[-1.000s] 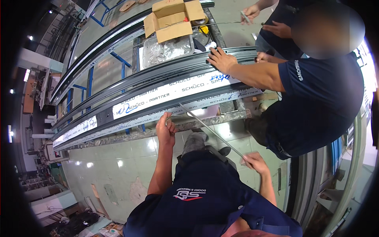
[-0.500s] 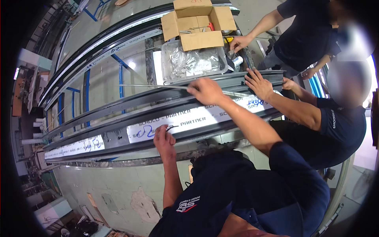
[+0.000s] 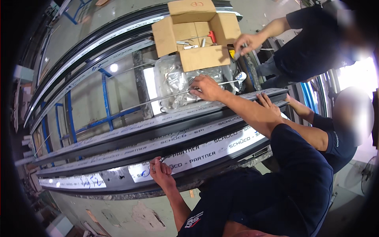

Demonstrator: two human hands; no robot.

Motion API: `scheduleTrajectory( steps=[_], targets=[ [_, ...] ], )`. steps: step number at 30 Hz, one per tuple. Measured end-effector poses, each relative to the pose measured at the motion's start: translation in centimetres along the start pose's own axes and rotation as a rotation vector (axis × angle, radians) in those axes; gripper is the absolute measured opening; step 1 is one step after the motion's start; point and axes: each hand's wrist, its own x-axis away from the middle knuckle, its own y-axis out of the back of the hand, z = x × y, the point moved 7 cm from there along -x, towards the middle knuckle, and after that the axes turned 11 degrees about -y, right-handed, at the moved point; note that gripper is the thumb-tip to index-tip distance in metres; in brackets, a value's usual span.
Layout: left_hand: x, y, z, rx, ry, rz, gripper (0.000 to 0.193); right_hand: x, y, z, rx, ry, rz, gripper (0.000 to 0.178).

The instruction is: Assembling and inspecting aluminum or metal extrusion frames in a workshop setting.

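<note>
My right hand (image 3: 206, 87) is closed around a long thin metal rod (image 3: 162, 97), reaching out over a clear plastic tub (image 3: 164, 81) of bagged parts. The rod runs slantwise left past the tub and right toward a white bottle. My left hand (image 3: 162, 173) has curled fingers and rests by the near long dark aluminium profile (image 3: 118, 176), which carries white protective film (image 3: 197, 157). A small dark thing shows by its fingertips, too small to name. Behind it lies another film-covered profile (image 3: 130, 128).
An open cardboard box (image 3: 205, 59) with a red-handled tool stands behind the tub. At right, one co-worker's hand (image 3: 249, 42) is beside the box; another's hand (image 3: 270, 106) lies on the profiles. Blue metal stands (image 3: 106, 98) and more long profiles (image 3: 98, 41) are beyond.
My right hand has lifted the rod off the profile and carried it away from me, over the tub. The profile behind looks tilted, its film now facing up. One co-worker's hand has risen near the box.
</note>
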Motion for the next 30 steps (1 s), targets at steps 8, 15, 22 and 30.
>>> scheduleTrajectory(
  steps=[8, 15, 22, 30],
  targets=[
    [-3.7, -7.1, -0.4, -0.070, -0.049, 0.165, 0.015, 1.9, 10.4, -12.5, 0.187, -0.590, -0.229, 0.016],
    [-5.1, -10.4, 0.2, -0.124, -0.020, 0.181, 0.018, -0.5, 8.3, -28.0, 0.440, -0.501, 0.021, 0.043],
    [-4.0, -11.7, 0.9, -0.097, 0.019, 0.191, 0.017, -2.4, 7.1, -32.1, 0.506, -0.567, 0.063, 0.038],
    [-3.3, -8.0, 1.0, -0.127, 0.001, 0.112, 0.015, -1.9, 8.1, -32.6, -0.326, -0.625, 0.043, 0.042]
  ],
)
